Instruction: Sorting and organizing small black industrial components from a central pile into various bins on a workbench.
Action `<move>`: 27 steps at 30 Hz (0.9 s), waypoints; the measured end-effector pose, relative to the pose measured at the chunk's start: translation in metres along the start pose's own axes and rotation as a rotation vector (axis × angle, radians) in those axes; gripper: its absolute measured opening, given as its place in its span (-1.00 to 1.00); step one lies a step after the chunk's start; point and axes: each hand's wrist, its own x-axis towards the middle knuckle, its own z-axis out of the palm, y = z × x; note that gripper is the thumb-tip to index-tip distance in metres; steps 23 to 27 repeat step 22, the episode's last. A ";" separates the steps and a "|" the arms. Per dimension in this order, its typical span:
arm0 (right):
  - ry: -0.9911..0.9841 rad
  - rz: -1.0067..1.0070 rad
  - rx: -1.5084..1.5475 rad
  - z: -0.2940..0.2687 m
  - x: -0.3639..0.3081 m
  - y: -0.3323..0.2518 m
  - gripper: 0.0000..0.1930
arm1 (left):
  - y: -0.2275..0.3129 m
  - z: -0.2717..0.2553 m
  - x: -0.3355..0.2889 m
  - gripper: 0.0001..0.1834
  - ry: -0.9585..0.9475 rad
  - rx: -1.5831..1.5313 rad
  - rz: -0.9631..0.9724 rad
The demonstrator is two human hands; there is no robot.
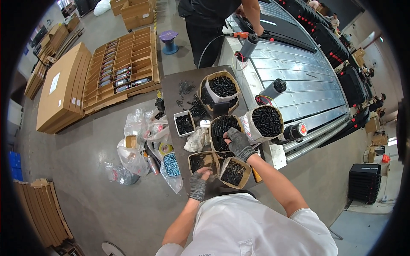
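Note:
My right hand [240, 144], in a grey fingerless glove, reaches over a cardboard box of black bolts [223, 123]. Its bare fingers are drawn together at the bolts; what lies between them is too small to make out. My left hand [199, 182], gloved the same way, is at the near edge of a cardboard box [210, 158] with a few black screws in it. The thumb and fingers of that hand are closed, their contents hidden. Beside it stands a box of small black parts [235, 172]. A bag-lined box of black bolts [267, 121] is to the right.
A white tray of black rings [184, 123] and a crumpled white cloth [196, 140] lie left on the dark table. Black motors [273, 89] rest along a metal roller conveyor [294, 64]. A co-worker [209, 25] stands at the far side. Plastic bags [132, 149] lie left.

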 end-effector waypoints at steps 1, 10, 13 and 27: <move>-0.034 0.026 -0.017 0.002 0.003 -0.001 -0.84 | -0.003 -0.004 -0.004 -0.72 0.018 -0.017 0.012; 0.064 0.039 -0.229 0.003 0.001 -0.016 -0.81 | -0.011 -0.008 -0.008 -0.76 -0.017 -0.007 -0.029; 0.254 -0.100 -0.031 -0.031 -0.008 -0.042 -0.81 | -0.006 -0.008 -0.011 -0.76 -0.030 0.073 0.016; 0.069 -0.425 0.325 -0.114 -0.138 -0.098 -0.83 | -0.044 0.027 -0.038 -0.66 -0.213 0.551 0.131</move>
